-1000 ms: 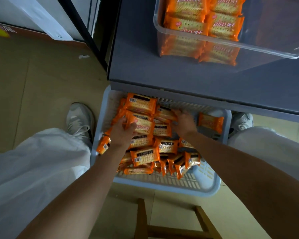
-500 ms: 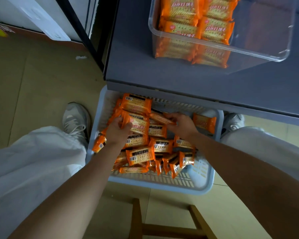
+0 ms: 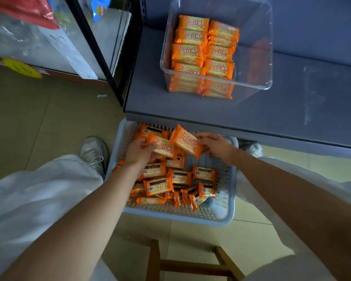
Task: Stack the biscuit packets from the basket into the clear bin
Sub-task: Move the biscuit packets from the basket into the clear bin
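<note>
My left hand point(image 3: 139, 153) is low over the far left part of the basket point(image 3: 225, 201), its fingers point(image 3: 150, 141) curled round the left end of a biscuit packet point(image 3: 164, 147) that lies printed side up. My right hand point(image 3: 215, 146) is just to the right of it and pinches the right end of a second packet point(image 3: 185, 141), which tilts with its far left corner raised and overlaps the first one. Below both hands the loose packets point(image 3: 160, 185) lie heaped every way in the basket, which sits on the floor between my legs, its far edge under the grey bench point(image 3: 190, 110). The clear bin point(image 3: 251, 84) stands on the bench, far from the basket. The stacked packets point(image 3: 203, 49) fill its left side in two neat columns, several layers deep; its right side is bare. A wooden stool point(image 3: 190, 266) is nearest to me.
</note>
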`<state>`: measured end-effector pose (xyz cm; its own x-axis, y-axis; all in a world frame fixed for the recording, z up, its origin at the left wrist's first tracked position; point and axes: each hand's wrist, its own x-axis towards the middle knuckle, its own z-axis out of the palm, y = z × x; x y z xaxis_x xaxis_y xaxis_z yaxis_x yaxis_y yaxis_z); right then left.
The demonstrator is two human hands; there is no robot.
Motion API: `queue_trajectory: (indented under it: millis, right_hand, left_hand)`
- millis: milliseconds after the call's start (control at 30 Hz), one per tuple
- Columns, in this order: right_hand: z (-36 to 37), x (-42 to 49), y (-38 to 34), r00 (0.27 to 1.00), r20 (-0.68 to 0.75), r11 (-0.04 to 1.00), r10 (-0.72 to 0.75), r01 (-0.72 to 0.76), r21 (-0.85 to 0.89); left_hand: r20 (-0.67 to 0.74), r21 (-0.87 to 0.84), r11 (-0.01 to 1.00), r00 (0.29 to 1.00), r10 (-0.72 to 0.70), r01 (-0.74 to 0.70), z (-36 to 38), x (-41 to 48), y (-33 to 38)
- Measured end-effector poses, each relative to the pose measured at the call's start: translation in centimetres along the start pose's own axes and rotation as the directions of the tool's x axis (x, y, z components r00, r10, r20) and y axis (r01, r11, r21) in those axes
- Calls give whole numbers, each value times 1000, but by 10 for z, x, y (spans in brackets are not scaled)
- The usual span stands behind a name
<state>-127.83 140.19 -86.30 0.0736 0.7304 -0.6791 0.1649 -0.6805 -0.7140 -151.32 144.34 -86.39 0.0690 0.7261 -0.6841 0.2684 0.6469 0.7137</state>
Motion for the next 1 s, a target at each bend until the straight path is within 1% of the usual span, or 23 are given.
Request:
queue_trajectory:
  millis: [67, 133, 233, 367, 433, 533, 667, 767, 867, 1000]
  right_hand:
    - [-1, -8, -5, 999, 26, 1000, -20, 20, -21]
    - [0, -17, -9, 998, 50, 998, -49, 50, -26]
    - [1, -26, -18, 996, 46, 997, -81, 80, 15]
    - [2, -36, -27, 994, 34, 994, -102, 103, -25]
    - [2, -40, -29, 995, 15, 995, -98, 98, 14]
    - [2, -47, -32, 995, 9, 988, -100, 98, 116]
    - [9, -52, -35, 995, 35, 988, -94, 89, 129]
    - [16, -52, -38, 997, 10, 989, -71, 69, 135]
    - [17, -54, -41, 996, -32, 987, -81, 84, 137]
    - [13, -54, -39, 997, -62, 974, -56, 68, 214]
  left_hand:
    - [45, -55, 998, 999, -4, 7, 3, -12, 10]
    - [72, -64, 998, 997, 13, -9, 7, -23, 18]
    - [101, -43, 999, 994, 31, -27, 9, -33, 23]
    - [112, -59, 998, 993, 29, -22, 11, -45, 27]
    - [110, -75, 997, 993, 31, -23, 10, -50, 30]
    - [100, -111, 994, 995, 21, -10, 9, -55, 33]
    - [123, -136, 991, 992, 24, -7, 15, -63, 38]
    - [148, -159, 987, 988, 32, -8, 20, -68, 41]
    - [147, -193, 981, 989, 33, -4, 21, -70, 42]
    - [129, -259, 966, 991, 23, 11, 20, -69, 43]
